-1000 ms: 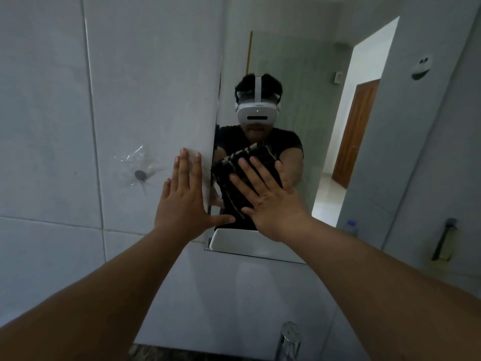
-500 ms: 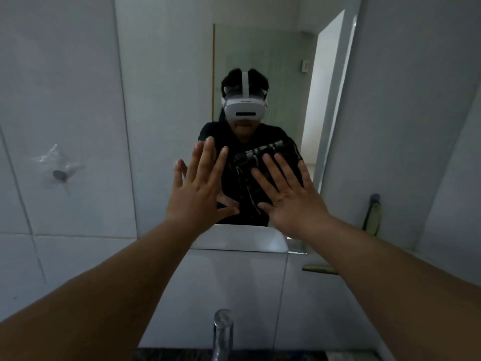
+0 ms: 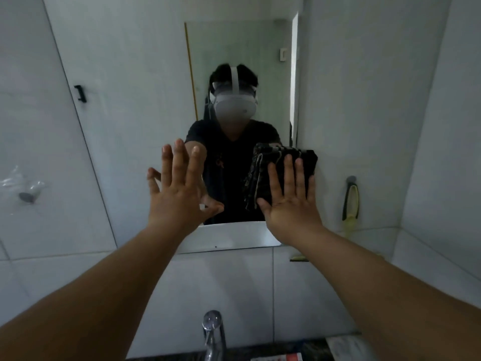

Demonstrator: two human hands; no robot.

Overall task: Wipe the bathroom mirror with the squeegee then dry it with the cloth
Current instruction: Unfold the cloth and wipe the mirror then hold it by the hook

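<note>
The bathroom mirror (image 3: 234, 235) hangs on the tiled wall straight ahead and reflects a person in a headset. My right hand (image 3: 291, 201) presses a dark folded cloth (image 3: 286, 155) flat against the glass near the mirror's lower right, fingers straight and spread over it. My left hand (image 3: 179, 188) lies flat on the glass to the left of the cloth, fingers straight, holding nothing. A yellow and black tool that looks like the squeegee (image 3: 351, 201) stands upright at the right by the wall corner, apart from both hands.
A chrome tap (image 3: 213, 332) rises at the bottom centre over a dark counter with packets (image 3: 346, 345) at its right. A black clip (image 3: 80, 93) sits at the mirror's left edge. A clear plastic hook (image 3: 26, 195) is stuck on the left wall tiles.
My right hand has slid the cloth to the right across the glass. My left hand has moved off the wall tile beside the mirror onto the glass. The view has swung left.
</note>
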